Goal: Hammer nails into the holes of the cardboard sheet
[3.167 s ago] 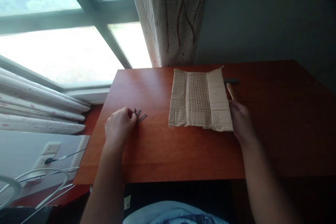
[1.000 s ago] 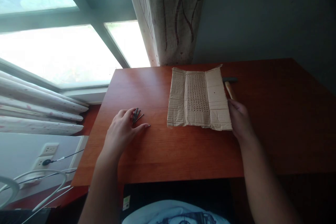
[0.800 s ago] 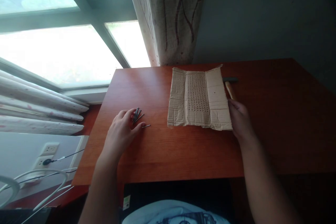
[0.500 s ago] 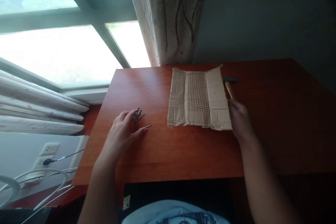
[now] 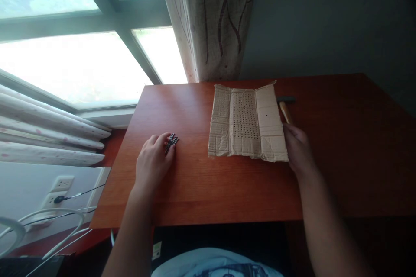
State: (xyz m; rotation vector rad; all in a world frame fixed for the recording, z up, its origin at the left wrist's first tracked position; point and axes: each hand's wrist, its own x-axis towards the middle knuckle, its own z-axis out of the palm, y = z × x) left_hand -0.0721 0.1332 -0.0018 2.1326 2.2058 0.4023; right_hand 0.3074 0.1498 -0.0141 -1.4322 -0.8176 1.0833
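Observation:
At the left of the table, my left hand (image 5: 153, 159) has its thumb and fingers closed around a small bunch of dark metal nails (image 5: 173, 139). Their ends stick out past the fingertips; the rest is hidden by the hand. My right hand (image 5: 298, 147) is wrapped around the wooden handle of a hammer (image 5: 286, 111), whose dark head points away from me on the table. Left of the hammer lies a creased piece of cardboard (image 5: 219, 121) with rows of small holes in its middle panel; its right edge is beside my right hand.
The reddish-brown wooden table (image 5: 195, 194) reaches back to a wall and a patterned curtain (image 5: 217, 21). A window (image 5: 58, 69) is at the left. Below it are wall sockets (image 5: 61, 184) with a plug and white cables (image 5: 61, 242) beside the table's left edge.
My left thumb has closed in toward the fingers, drawing the spread nails, including a stray one near the thumb, into a tighter bunch. My right hand and the hammer have stayed put.

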